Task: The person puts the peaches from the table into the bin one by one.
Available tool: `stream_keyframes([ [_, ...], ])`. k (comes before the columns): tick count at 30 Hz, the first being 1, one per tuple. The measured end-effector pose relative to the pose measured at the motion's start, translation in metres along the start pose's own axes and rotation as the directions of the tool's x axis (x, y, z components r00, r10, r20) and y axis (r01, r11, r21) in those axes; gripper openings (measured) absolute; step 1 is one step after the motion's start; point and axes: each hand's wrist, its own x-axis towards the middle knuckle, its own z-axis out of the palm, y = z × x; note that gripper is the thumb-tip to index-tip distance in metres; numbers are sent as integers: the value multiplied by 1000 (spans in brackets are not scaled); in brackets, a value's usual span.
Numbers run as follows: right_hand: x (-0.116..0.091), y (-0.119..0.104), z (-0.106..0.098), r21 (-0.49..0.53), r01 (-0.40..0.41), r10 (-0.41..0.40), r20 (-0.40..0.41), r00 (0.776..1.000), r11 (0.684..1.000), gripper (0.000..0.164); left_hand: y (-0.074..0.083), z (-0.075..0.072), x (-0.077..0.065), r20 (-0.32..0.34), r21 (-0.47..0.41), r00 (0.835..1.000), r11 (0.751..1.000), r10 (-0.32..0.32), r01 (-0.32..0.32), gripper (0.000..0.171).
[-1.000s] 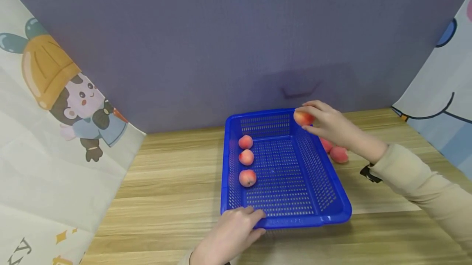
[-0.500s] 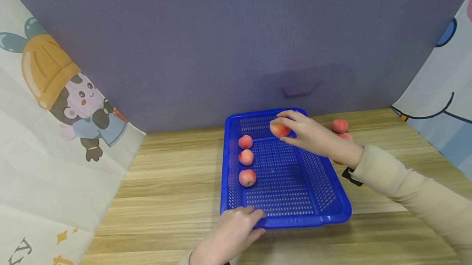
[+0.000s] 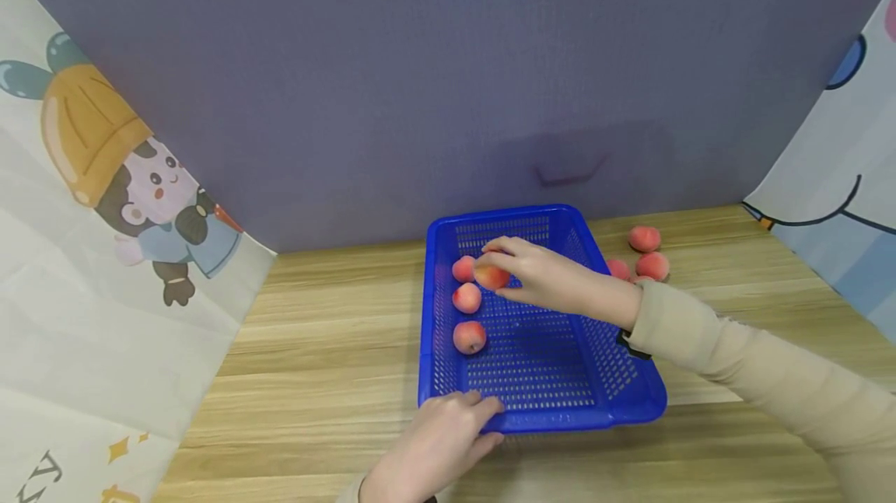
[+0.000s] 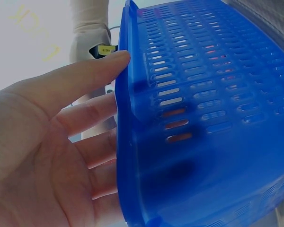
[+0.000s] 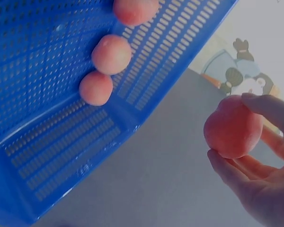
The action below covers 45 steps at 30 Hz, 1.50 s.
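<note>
A blue plastic basket [image 3: 546, 419] with slotted walls sits on the table. My left hand [image 3: 439, 439] grips its near rim at the left corner; in the left wrist view the thumb [image 4: 92, 71] lies on one side of the rim, the fingers on the other. Above the basket's far left part, my right hand [image 3: 542, 276] holds a peach [image 3: 492, 277] between thumb and fingertips. Along the left wall inside lie three peaches: a far one [image 3: 463, 269], partly hidden by the held one, a middle one [image 3: 467, 298] and a near one [image 3: 470, 337].
Several more peaches [image 3: 652, 266] lie on the wooden table [image 3: 329, 347] right of the basket, some partly hidden by the right forearm. A grey-purple panel [image 3: 392, 99] rises behind the basket. Sheets with cartoon prints [image 3: 133, 176] stand at both sides.
My right hand has carried the peach leftward from over the basket's right rim to beside the far peach. The left hand and basket have stayed in place.
</note>
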Motion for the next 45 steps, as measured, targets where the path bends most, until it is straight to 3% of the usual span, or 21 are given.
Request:
stream_keyframes([
  [13,7,-18,25,46,108,-111,67,992,993,39,0,-1,0,-2,20,1000,1000,13,-13,15],
  [26,0,-29,47,112,90,-109,179,978,990,36,0,-1,0,-8,24,1000,1000,15,-15,15],
  [39,-5,-38,64,83,66,-91,344,934,994,33,-1,1,0,-42,50,999,998,34,-32,17],
  [45,-9,-40,73,93,130,-154,326,933,987,32,-1,1,0,-47,59,998,998,32,-29,18],
])
